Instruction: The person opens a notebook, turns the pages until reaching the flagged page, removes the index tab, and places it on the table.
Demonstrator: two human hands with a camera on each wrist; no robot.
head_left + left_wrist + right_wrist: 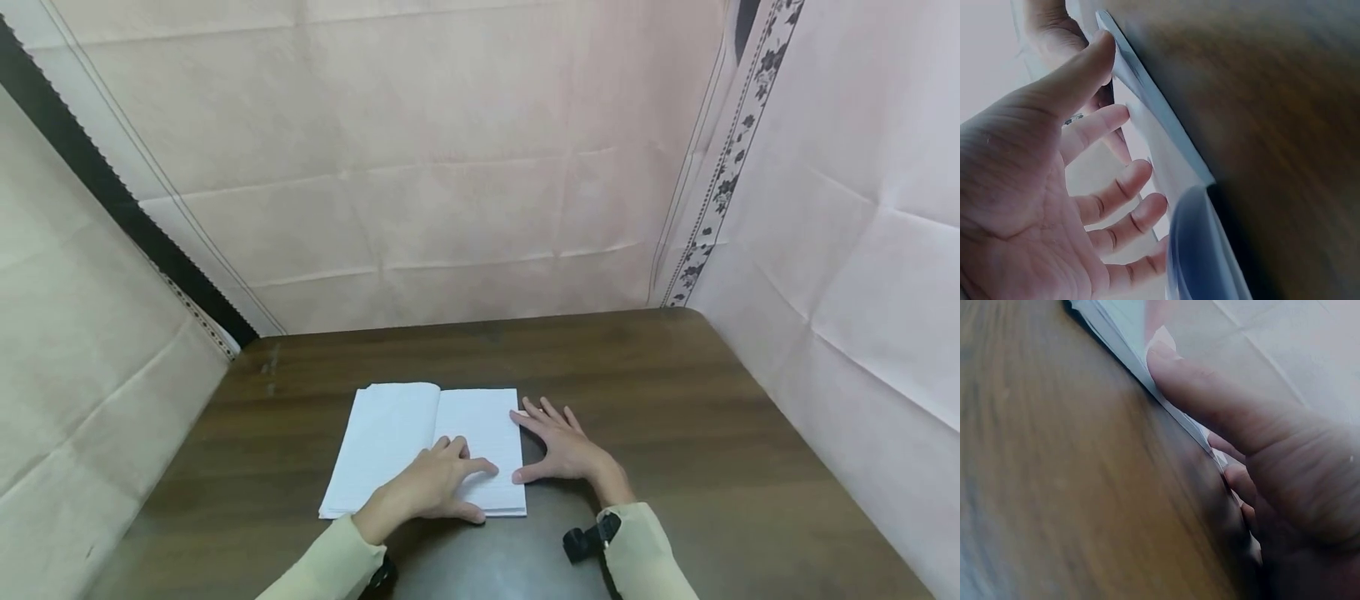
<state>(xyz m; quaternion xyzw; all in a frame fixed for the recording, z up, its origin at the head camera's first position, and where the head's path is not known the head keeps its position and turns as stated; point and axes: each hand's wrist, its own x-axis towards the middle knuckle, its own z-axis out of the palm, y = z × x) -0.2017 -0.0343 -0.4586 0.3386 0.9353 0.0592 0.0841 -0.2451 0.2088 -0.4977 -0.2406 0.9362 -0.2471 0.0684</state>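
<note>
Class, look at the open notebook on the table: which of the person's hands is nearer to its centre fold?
Left. The left hand lies flat on the right-hand page of the notebook, close to the fold. The right hand rests at the page's outer right edge, mostly on the table.

Notebook [420, 442]: white, lined pages, lying open and flat near the front middle of the worktop [675, 400], spine running away from the person, left page slightly bowed at the top.

No readable text; notebook [427, 446] pages show only faint ruling
</note>
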